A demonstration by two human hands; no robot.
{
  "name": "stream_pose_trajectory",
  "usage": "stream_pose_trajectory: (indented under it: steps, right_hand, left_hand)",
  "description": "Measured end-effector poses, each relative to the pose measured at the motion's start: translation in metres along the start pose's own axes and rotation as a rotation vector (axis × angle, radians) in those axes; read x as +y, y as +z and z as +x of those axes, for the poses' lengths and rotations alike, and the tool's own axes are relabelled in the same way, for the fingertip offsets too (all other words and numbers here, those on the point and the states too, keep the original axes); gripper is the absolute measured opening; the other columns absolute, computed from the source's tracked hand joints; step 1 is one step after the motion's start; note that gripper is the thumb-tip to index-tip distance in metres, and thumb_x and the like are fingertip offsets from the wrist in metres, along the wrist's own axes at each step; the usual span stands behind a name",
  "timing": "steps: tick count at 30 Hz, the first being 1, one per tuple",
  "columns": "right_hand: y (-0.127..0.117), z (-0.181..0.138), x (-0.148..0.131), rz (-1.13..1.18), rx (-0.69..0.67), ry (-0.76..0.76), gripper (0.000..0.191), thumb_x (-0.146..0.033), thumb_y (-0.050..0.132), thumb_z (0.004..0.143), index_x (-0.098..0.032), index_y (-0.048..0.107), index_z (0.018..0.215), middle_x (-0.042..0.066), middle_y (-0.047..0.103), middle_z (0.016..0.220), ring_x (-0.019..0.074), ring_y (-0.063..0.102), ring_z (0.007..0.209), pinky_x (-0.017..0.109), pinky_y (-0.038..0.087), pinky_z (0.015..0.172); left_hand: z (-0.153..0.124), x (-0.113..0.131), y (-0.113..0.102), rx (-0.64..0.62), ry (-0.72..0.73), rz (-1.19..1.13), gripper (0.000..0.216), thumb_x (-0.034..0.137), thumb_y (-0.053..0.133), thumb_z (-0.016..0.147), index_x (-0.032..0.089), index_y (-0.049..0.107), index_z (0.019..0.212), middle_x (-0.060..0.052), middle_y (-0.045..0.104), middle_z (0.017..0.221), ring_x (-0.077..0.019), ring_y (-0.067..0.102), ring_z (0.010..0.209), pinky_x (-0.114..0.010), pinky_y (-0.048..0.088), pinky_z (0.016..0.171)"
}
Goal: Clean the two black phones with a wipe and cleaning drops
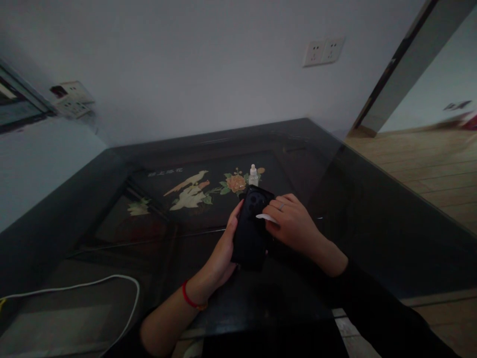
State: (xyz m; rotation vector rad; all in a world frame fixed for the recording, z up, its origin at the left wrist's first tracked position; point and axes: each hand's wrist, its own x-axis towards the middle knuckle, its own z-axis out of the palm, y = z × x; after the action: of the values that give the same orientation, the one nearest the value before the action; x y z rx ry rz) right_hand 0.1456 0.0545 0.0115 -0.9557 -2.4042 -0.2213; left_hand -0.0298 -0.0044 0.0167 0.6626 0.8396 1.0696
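A black smartphone [250, 238] lies tilted in my left hand [222, 251], its back with the round camera cluster turned up toward me. The fingers of that hand wrap around its left side and underside. My right hand [288, 219] is closed over the phone's upper right edge, pinching a small white piece [265, 217] that looks like a wipe or tissue. Its tip rests on or just above the phone's back beneath the cameras. Just beyond the phone stands a small clear bottle with a white top [253, 175], its lower part hidden by the phone.
The dark glossy table [372, 223] carries an inlaid bird and flower picture [190, 191]. A white cable [85, 283] curves across its near left side. Behind it rises a wall with sockets [323, 51]; wooden flooring [421, 164] shows at right.
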Motion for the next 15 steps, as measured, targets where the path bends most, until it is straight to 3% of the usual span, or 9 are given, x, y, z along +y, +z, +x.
stream_pose_trajectory:
  steps: [6,10,15]
  right_hand:
    - [-0.0009,0.0,0.0053,-0.053,0.11,0.178,0.015,-0.016,0.05,0.088,-0.017,0.065,0.085,0.006,0.065,0.078,0.0215,0.053,0.076,0.035,0.032,0.071]
    - [0.0026,0.0,0.002,0.12,0.126,0.085,0.017,-0.015,0.05,0.088,-0.017,0.066,0.094,0.007,0.067,0.085,0.021,0.054,0.08,0.034,0.035,0.074]
    - [0.0029,-0.0011,-0.0018,0.21,0.035,-0.047,0.012,-0.012,0.054,0.082,-0.018,0.064,0.085,0.004,0.066,0.08,0.0189,0.055,0.078,0.033,0.035,0.078]
  left_hand:
    - [-0.0022,-0.0027,0.0019,-0.055,-0.068,-0.01,0.056,0.048,0.049,0.09,0.038,0.035,0.144,-0.005,0.034,0.152,-0.0311,0.056,0.113,-0.053,0.053,0.086]
    - [-0.0038,-0.0061,0.004,-0.069,-0.119,-0.022,0.055,0.049,0.049,0.089,0.038,0.037,0.142,-0.005,0.034,0.152,-0.0337,0.054,0.116,-0.055,0.052,0.086]
    - [-0.0035,-0.003,0.0042,-0.032,-0.082,-0.043,0.051,0.048,0.046,0.091,0.039,0.038,0.141,-0.002,0.033,0.153,-0.032,0.049,0.123,-0.051,0.053,0.089]
